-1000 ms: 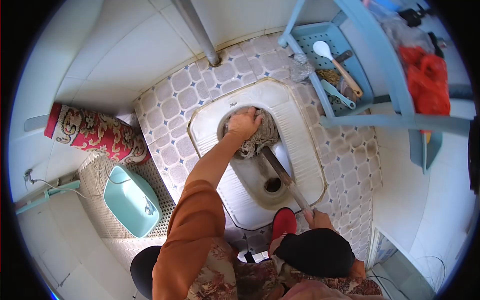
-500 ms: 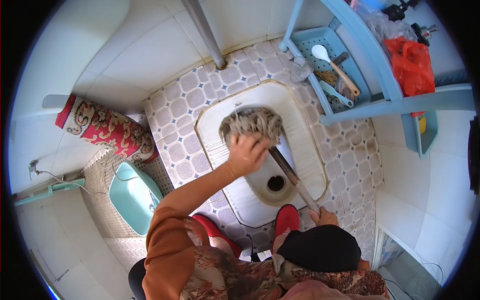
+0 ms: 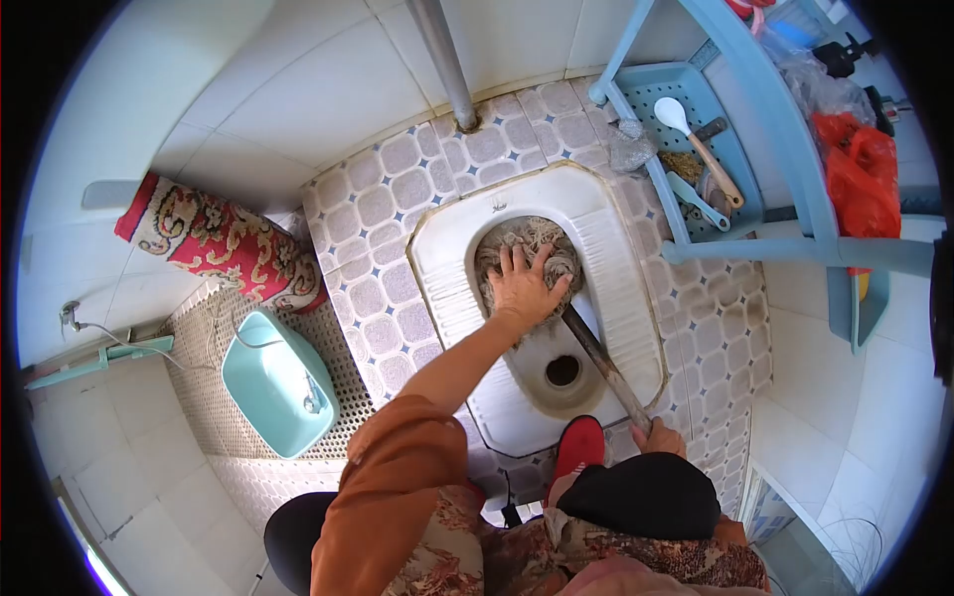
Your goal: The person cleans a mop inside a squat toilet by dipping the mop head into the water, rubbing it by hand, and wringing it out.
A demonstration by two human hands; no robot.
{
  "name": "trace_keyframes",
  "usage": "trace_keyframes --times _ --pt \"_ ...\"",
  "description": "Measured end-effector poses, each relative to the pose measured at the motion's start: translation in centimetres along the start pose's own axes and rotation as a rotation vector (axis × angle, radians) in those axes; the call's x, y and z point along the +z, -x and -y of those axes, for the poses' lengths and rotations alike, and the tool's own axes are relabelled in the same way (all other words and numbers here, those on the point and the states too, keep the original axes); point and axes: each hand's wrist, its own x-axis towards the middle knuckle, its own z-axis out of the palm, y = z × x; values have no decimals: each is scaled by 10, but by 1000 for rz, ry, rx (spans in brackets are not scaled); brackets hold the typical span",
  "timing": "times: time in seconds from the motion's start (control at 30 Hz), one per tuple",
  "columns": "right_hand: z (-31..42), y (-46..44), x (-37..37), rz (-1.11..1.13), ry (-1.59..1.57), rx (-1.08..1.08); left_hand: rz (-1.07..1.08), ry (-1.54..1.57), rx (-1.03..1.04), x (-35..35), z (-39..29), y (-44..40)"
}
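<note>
A grey string mop head [image 3: 537, 241] lies in the basin of a white squat toilet [image 3: 447, 298]. My left hand [image 3: 527, 288] presses flat on the strands with its fingers spread. From the mop head a worn wooden handle [image 3: 608, 370] runs down to the right, past the dark drain hole [image 3: 562, 371]. Near the toilet's lower right corner, my right hand [image 3: 660, 437] is wrapped round the handle, partly hidden by a black knee.
At the left are a turquoise basin [image 3: 263, 382] and a rolled red patterned rug [image 3: 224, 243]. A blue rack [image 3: 735, 169] with brushes and a red bag [image 3: 860, 179] stands at the upper right. A metal pipe [image 3: 444, 60] meets the floor behind the toilet.
My left hand rose off the mop strands and came back down on them, fingers spread. The mop head looks more bunched inside the basin than half a second ago. My right hand stayed on the handle.
</note>
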Motion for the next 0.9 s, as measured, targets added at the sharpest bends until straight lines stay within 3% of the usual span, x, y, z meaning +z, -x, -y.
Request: trace_keyframes --times 0.1,0.13,0.23,0.33,0.43,0.47,0.57,0.6,0.7,0.8,0.9 --pt "11 2 -9 61 -31 44 183 238 -26 8 6 -14" --pt "16 1 -12 77 -39 65 92 150 48 13 13 -19" --pt "20 -2 -14 149 -100 73 301 338 58 24 37 -65" --pt "30 -12 -14 172 -116 99 91 516 79 82 60 -84" --pt "36 -15 -7 136 -160 103 -223 606 324 158 91 -98" --pt "33 -15 -1 125 -170 88 28 662 375 138 93 -106" --pt "26 -13 13 76 -208 35 -399 128 516 207 120 -101" --pt "27 -12 13 54 -226 18 30 446 256 89 73 -100" --pt "27 -9 17 -1 -242 -8 -15 356 221 56 54 -93" --pt "25 -6 14 -29 -239 -19 12 233 316 -1 26 -70" --pt "22 -6 16 -23 -248 -27 -208 357 626 -31 14 -39"
